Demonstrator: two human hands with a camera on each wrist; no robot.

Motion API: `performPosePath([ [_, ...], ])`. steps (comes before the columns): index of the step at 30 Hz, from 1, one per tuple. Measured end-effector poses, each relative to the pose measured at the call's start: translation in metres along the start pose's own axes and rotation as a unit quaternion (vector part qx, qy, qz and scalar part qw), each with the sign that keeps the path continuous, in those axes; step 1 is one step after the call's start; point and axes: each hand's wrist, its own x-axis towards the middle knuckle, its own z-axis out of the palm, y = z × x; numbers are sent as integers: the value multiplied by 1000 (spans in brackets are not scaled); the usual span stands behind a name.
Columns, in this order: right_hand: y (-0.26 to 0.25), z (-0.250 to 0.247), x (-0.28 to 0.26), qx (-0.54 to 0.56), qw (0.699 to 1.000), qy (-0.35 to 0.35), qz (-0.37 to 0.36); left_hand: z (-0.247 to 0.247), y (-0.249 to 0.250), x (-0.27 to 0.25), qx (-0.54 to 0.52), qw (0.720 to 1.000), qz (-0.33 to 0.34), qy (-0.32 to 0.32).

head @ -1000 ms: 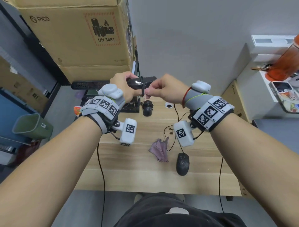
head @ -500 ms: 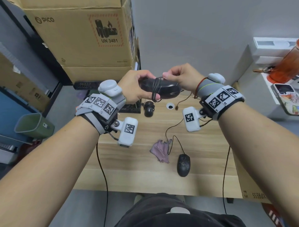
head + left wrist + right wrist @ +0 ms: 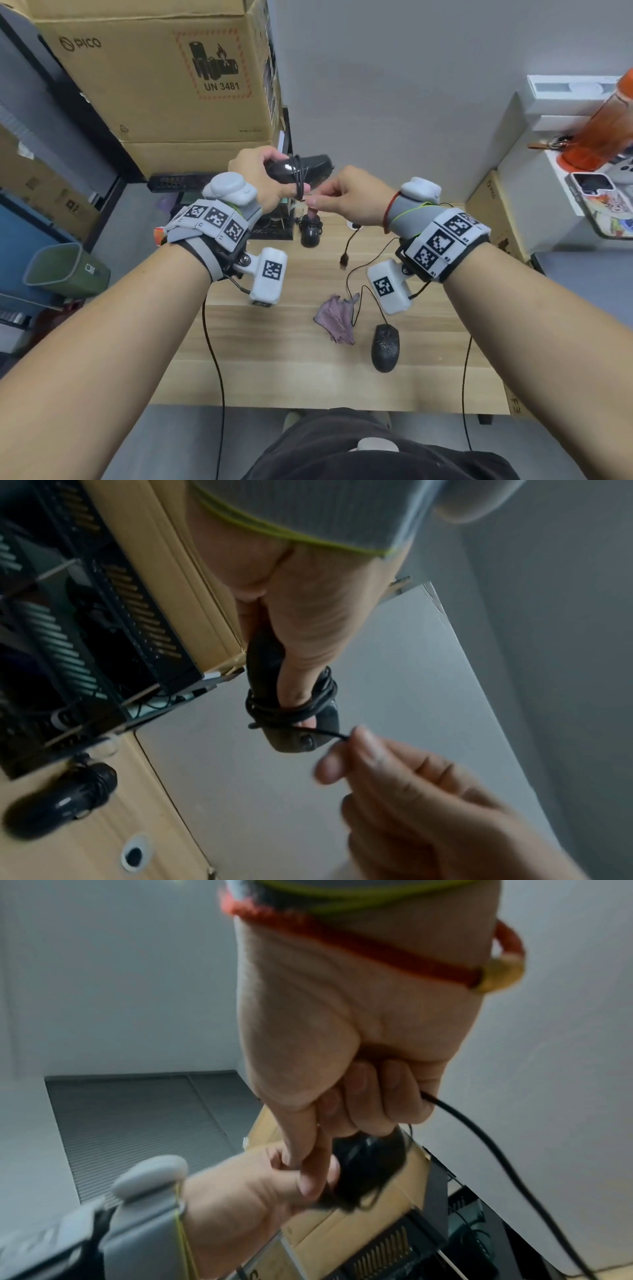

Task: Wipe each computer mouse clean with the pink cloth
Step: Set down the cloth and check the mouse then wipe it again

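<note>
The shiny black computer mouse [image 3: 289,168] is up in the air above the far edge of the wooden tabletop [image 3: 281,363], with its thin black cord [image 3: 291,707] looped round its middle. The left hand [image 3: 255,181] grips the mouse, fingers curled round it. The right hand [image 3: 346,202] pinches the loose bit of cord with thumb and finger. I think the cord is being wound or unwound. It would be best to pull gently, keep the loops neat and hold the mouse tight. The crumpled pink cloth [image 3: 334,318] lies near the middle of the tabletop. A dusty black mouse [image 3: 386,347] sits just beside it, and another black mouse [image 3: 311,233] sits by the far edge.
</note>
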Motion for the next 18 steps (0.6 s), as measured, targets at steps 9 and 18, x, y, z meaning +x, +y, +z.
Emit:
performPosePath([
  [9, 1, -31, 8, 34, 997, 69, -21, 2, 7, -9, 120, 974, 87, -169],
  [18, 40, -30, 12, 113, 985, 115, 56, -6, 25, -13, -125, 958, 123, -228],
])
